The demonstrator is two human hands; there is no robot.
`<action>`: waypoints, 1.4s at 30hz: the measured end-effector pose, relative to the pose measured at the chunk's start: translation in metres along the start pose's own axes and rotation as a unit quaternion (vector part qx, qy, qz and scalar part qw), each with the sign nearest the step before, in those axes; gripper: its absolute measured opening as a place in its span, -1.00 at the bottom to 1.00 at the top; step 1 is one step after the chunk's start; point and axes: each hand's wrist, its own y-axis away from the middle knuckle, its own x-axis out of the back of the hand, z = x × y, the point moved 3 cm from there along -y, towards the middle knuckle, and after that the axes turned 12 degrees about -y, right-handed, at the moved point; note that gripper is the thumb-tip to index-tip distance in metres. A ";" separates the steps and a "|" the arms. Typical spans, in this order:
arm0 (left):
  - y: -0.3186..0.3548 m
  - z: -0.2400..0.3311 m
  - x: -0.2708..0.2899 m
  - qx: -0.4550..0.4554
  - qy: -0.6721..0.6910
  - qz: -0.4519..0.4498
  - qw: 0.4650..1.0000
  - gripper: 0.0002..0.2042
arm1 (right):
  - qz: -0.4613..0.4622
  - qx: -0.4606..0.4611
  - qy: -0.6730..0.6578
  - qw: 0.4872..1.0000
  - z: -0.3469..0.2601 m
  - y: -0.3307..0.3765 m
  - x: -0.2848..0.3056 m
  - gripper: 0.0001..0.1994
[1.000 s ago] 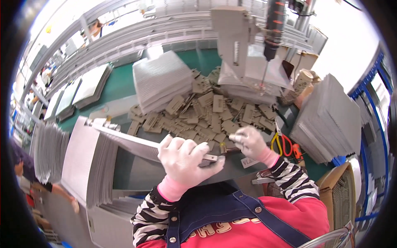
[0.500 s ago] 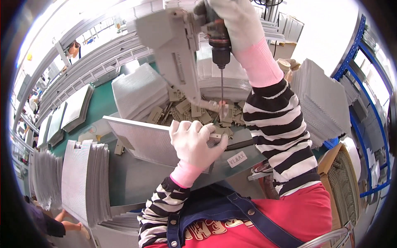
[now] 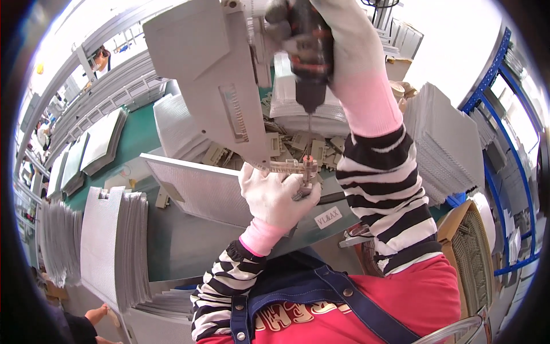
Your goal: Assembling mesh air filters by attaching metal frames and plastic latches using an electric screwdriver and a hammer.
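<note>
My gloved left hand (image 3: pixel 274 194) is closed on the edge of a flat mesh panel with a white rim (image 3: pixel 197 195), which tilts above the table. At the panel's right corner, by my thumb, sits a small bracket (image 3: pixel 302 192), mostly hidden. My gloved right hand (image 3: pixel 349 40) grips an electric screwdriver (image 3: pixel 311 63) with a grey screw-feed attachment (image 3: pixel 209 74). The driver points down, and the attachment's nose (image 3: pixel 309 164) is at the bracket, next to my left fingers; whether it touches cannot be seen.
Behind the panel lies a heap of beige plastic brackets (image 3: pixel 215 155). Stacked mesh panels stand on the left (image 3: pixel 103 246) and right (image 3: pixel 444 137). A small white label (image 3: pixel 328 218) lies near the table's front edge. An open carton (image 3: pixel 467 246) and blue shelving (image 3: pixel 492 149) are at right.
The screwdriver with its feed attachment has come down and nearer, its nose now at the panel's corner. My left hand keeps hold of the panel, nearly in place.
</note>
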 end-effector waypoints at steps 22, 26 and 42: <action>0.005 0.004 -0.003 0.039 0.041 -0.026 0.998 -0.85 | -0.039 0.161 -0.218 0.962 0.049 0.033 0.033 -0.60; 0.004 -0.001 0.018 0.031 0.004 -0.105 0.994 -0.77 | -0.057 0.182 -0.220 0.957 0.040 0.032 0.030 -0.66; 0.067 -0.210 0.189 0.534 0.363 0.146 0.750 -0.59 | 0.014 0.132 0.024 0.991 0.053 -0.009 0.081 -0.48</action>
